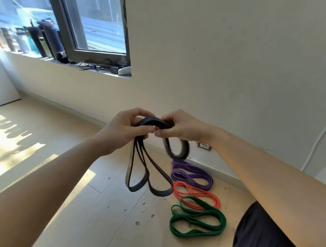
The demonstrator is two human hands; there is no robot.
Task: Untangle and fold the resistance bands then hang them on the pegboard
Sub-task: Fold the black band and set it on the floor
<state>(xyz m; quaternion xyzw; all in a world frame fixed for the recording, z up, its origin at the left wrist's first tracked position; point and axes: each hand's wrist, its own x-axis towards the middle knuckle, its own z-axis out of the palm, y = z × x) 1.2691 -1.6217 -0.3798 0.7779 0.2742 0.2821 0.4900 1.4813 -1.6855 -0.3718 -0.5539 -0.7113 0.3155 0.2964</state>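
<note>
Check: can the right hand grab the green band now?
Probably not yet: right hand and left hand both grip the black band in the air. The green band lies uncovered on the floor below.

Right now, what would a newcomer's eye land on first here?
The black band, gripped mid-frame by the left hand and right hand, loops dangling. Below right on the floor lie a purple band, an orange band and a green band in a row. A sunlit window sits upper left.
</note>
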